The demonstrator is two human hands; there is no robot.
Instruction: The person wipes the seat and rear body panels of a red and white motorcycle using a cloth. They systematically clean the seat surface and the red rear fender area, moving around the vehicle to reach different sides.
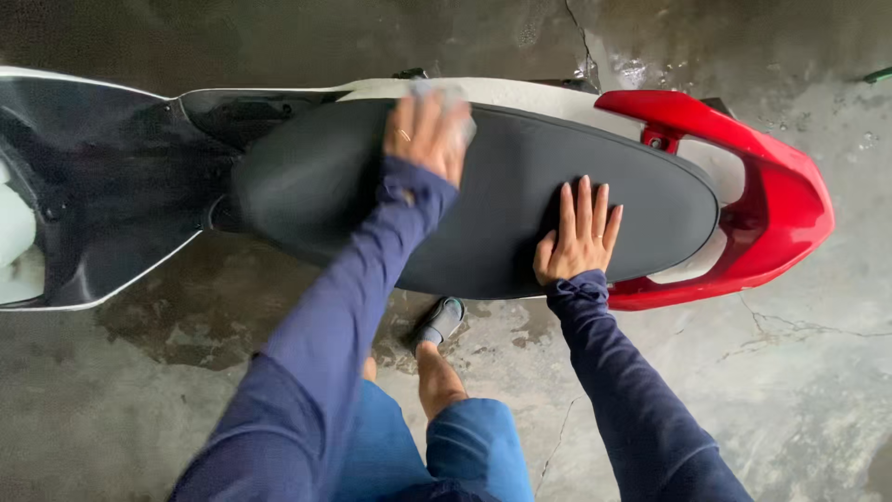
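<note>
Presently counting one seat (520,200): left hand (427,135) gripping one blurred cloth (455,98); right hand (578,237) pressing flat, splayed, empty.

black seat (502,200), red tail fairing (780,200), navy sleeves (334,316)

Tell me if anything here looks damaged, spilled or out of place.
The grey concrete floor is cracked right of the red tail panel and patchy with wet stains under the scooter. The black padded seat looks intact beneath the flat right hand; the left hand presses a pale cloth.
</note>
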